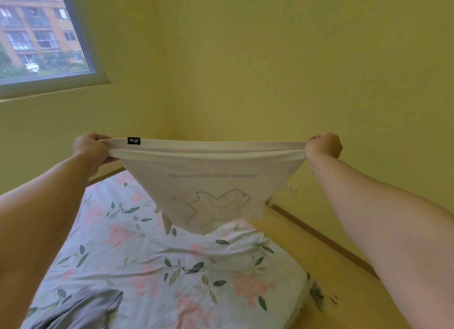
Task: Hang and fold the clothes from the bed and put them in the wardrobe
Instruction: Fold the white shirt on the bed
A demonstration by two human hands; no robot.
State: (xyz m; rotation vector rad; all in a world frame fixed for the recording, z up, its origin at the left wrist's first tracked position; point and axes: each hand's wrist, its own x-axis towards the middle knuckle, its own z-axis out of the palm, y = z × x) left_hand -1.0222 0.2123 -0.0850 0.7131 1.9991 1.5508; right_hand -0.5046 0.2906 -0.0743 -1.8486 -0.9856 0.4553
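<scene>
Bed (pixel 152 267) with floral sheet fills the lower view, set in a yellow-walled corner. White shirt (pixel 211 181) hangs in the air above the bed, stretched wide between both hands, print upside down, so the hem is up. Its lowest point is just above the sheet. Grey garment (pixel 81 309) lies on the bed, near edge, untouched. Left hand (pixel 89 148) and right hand (pixel 323 146) each grip a hem corner, fingers (pixel 108 160) curled tight round bunched cloth. Black label (pixel 134 140) sits on the hem near the left hand. Step looks like shaking out the shirt before folding. Next likely needs laying it flat on the bed, smoothing it, then folding. Wardrobe not in view.
</scene>
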